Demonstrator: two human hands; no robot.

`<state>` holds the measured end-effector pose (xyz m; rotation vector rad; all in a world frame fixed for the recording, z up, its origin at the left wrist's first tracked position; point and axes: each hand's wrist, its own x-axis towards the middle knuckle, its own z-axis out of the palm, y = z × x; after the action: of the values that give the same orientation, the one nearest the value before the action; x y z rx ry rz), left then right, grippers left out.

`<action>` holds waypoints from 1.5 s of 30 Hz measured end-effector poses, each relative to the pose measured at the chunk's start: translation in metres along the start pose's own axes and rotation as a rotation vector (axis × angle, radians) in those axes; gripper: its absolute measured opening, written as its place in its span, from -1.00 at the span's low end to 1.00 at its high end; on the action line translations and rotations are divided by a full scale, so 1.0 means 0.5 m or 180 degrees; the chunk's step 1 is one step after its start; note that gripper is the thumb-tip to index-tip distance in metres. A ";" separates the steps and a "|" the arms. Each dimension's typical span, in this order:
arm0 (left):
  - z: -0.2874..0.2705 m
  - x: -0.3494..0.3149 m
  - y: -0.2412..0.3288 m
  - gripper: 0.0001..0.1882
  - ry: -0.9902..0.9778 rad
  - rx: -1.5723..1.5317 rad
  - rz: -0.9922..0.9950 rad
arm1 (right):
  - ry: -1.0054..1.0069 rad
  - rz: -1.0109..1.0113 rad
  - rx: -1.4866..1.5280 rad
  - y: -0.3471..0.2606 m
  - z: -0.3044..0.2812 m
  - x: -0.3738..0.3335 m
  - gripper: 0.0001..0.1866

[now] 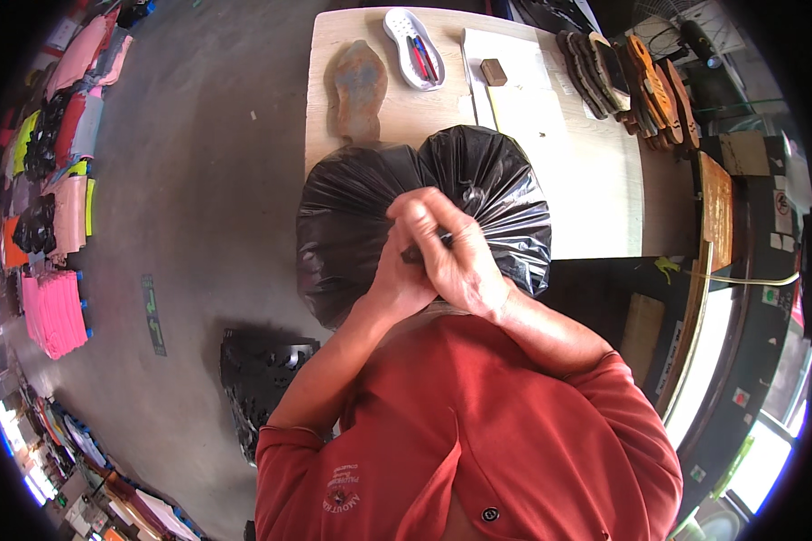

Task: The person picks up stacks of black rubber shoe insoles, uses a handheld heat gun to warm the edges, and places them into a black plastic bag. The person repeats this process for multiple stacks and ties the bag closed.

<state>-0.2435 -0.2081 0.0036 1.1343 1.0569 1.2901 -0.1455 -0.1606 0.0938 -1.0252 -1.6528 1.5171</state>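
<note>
A bulging black plastic bag (356, 212) stands against the near edge of the table. It swells into two rounded lobes, and its shiny film runs in pleats toward the middle. There my left hand (401, 275) and my right hand (467, 270) are clasped together, closed on the gathered neck of the bag. A little dark plastic shows between the fingers. The right hand's fingers lie over the left hand, so much of the left hand's grip is hidden.
On the wooden table (329, 99) lie a worn sole-shaped piece (359, 90), a white shoe sole (397, 25) holding pens, a small brown block (493, 72) and paper sheets. Stacked soles (654, 90) line the right. Black material (266, 379) lies on the floor at left; coloured stacks (56, 311) stand beyond.
</note>
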 end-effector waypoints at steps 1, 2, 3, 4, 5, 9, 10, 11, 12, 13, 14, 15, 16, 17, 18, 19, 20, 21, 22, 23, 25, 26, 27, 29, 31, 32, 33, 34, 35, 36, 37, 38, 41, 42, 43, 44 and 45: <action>0.005 -0.003 -0.009 -0.58 0.0085 -0.0297 -0.0018 | -0.0282 -0.0163 -0.0344 -0.003 -0.006 0.004 -0.80; 0.005 -0.004 -0.015 -0.60 0.0172 -0.0597 -0.0028 | -0.0481 -0.0603 -0.0838 -0.005 -0.018 0.013 -0.71; 0.004 -0.004 -0.017 -0.62 0.0260 -0.0894 -0.0030 | -0.0601 -0.0818 -0.1026 -0.009 -0.035 0.021 -0.66; 0.005 -0.003 -0.017 -0.64 0.0285 -0.0936 -0.0044 | -0.0729 -0.0952 -0.1238 -0.013 -0.056 0.026 -0.60; -0.002 -0.001 -0.013 -0.68 0.0167 -0.0244 0.0265 | -0.0903 -0.1098 -0.1466 -0.016 -0.080 0.031 -0.54; -0.039 0.012 0.020 -0.80 -0.0216 0.0200 -0.0290 | -0.1566 -0.1376 -0.2026 -0.010 -0.165 0.051 -0.53; -0.044 0.015 0.027 -0.77 -0.0235 0.0121 -0.0514 | -0.1565 -0.1374 -0.1968 -0.004 -0.172 0.047 -0.60; -0.046 0.018 0.033 -0.74 -0.0227 0.0034 -0.0669 | -0.1499 -0.1479 -0.2032 0.003 -0.177 0.044 -0.62; -0.047 0.022 0.037 -0.70 -0.0232 -0.0107 -0.0758 | -0.1410 -0.1540 -0.2112 0.010 -0.179 0.041 -0.64; -0.045 0.025 0.041 -0.70 -0.0182 -0.0125 -0.0823 | -0.1362 -0.1629 -0.2198 0.016 -0.180 0.037 -0.66; -0.042 0.028 0.045 -0.69 -0.0138 -0.0196 -0.0814 | -0.1300 -0.1568 -0.2148 0.021 -0.181 0.035 -0.65; -0.040 0.030 0.048 -0.68 -0.0084 -0.0267 -0.0801 | -0.1174 -0.1522 -0.2113 0.024 -0.180 0.031 -0.65; -0.038 0.032 0.053 -0.69 -0.0088 -0.0141 -0.0818 | -0.1054 -0.1473 -0.2070 0.026 -0.179 0.026 -0.66; -0.037 0.034 0.060 -0.69 -0.0093 -0.0016 -0.0838 | -0.0926 -0.1368 -0.2045 0.026 -0.177 0.020 -0.66; -0.038 0.035 0.067 -0.70 -0.0034 0.0174 -0.0970 | -0.0833 -0.1178 -0.1940 0.026 -0.175 0.013 -0.68; -0.037 0.034 0.075 -0.72 -0.0025 0.0129 -0.0909 | -0.0733 -0.0937 -0.1856 0.024 -0.173 0.002 -0.69; -0.037 0.031 0.083 -0.74 0.0051 0.0145 -0.0968 | -0.0642 -0.0682 -0.1774 0.023 -0.169 -0.008 -0.71; -0.037 0.029 0.091 -0.75 0.0069 0.0119 -0.0983 | -0.0566 -0.0537 -0.1624 0.023 -0.164 -0.018 -0.73; -0.038 0.028 0.097 -0.77 0.0114 0.0145 -0.1078 | -0.0499 -0.0377 -0.1477 0.024 -0.158 -0.029 -0.76; -0.041 0.026 0.103 -0.77 0.0101 0.0130 -0.1124 | -0.0450 -0.0214 -0.1329 0.026 -0.154 -0.037 -0.78; -0.040 0.023 0.108 -0.77 0.0171 0.0016 -0.1274 | -0.0684 -0.0073 -0.1189 0.029 -0.154 -0.046 -0.79; -0.040 0.022 0.108 -0.78 0.0251 -0.0082 -0.1386 | -0.0775 -0.0293 -0.1176 0.032 -0.156 -0.046 -0.79; -0.039 0.021 0.106 -0.79 0.0331 -0.0180 -0.1501 | -0.0871 -0.0511 -0.1166 0.035 -0.160 -0.043 -0.79; -0.038 0.021 0.100 -0.80 0.0238 -0.0317 -0.1418 | -0.1114 -0.0261 -0.1171 0.040 -0.173 -0.031 -0.80; -0.038 0.022 0.095 -0.82 0.0139 -0.0127 -0.1123 | -0.1094 -0.0772 -0.1429 0.048 -0.184 -0.012 -0.80; -0.038 0.022 0.094 -0.82 0.0081 0.0134 -0.0870 | -0.0992 -0.1037 -0.1696 0.053 -0.185 -0.003 -0.84; -0.039 0.022 0.095 -0.83 0.0032 0.0449 -0.0784 | -0.0976 -0.1213 -0.1747 0.060 -0.184 0.008 -0.73; -0.040 0.022 0.097 -0.81 0.0010 0.0719 -0.0565 | -0.1017 -0.1070 -0.1566 0.067 -0.182 0.015 -0.64; -0.041 0.022 0.100 -0.78 -0.0018 0.1079 -0.0140 | -0.1051 -0.0863 -0.1444 0.073 -0.180 0.021 -0.55; -0.042 0.021 0.104 -0.75 -0.0036 0.1474 0.0156 | -0.1008 -0.0807 -0.1332 0.081 -0.174 0.023 -0.43; -0.042 0.020 0.109 -0.73 -0.0049 0.1868 0.0452 | -0.1060 -0.0853 -0.1396 0.087 -0.173 0.024 -0.45; -0.042 0.017 0.114 -0.65 -0.0114 0.2121 0.0471 | -0.1110 -0.0901 -0.1463 0.093 -0.170 0.024 -0.47; -0.040 0.013 0.118 -0.60 -0.0149 0.2179 0.0838 | -0.1045 -0.1071 -0.1617 0.109 -0.165 0.020 -0.47; -0.039 0.011 0.117 -0.56 -0.0136 0.2292 0.0852 | -0.0977 -0.1188 -0.1648 0.115 -0.161 0.018 -0.48; -0.037 0.010 0.114 -0.56 -0.0091 0.2312 0.0894 | -0.0914 -0.1267 -0.1679 0.121 -0.156 0.017 -0.48; -0.035 0.008 0.109 -0.55 -0.0043 0.2333 0.0936 | -0.0791 -0.1343 -0.1603 0.128 -0.150 0.014 -0.51; -0.033 0.006 0.104 -0.55 0.0008 0.2357 0.0977 | -0.0707 -0.1376 -0.1617 0.133 -0.144 0.012 -0.52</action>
<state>-0.2676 -0.2065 0.0525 1.9062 1.4597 1.1472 -0.0778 -0.1199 0.0351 -0.6844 -2.3126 0.9719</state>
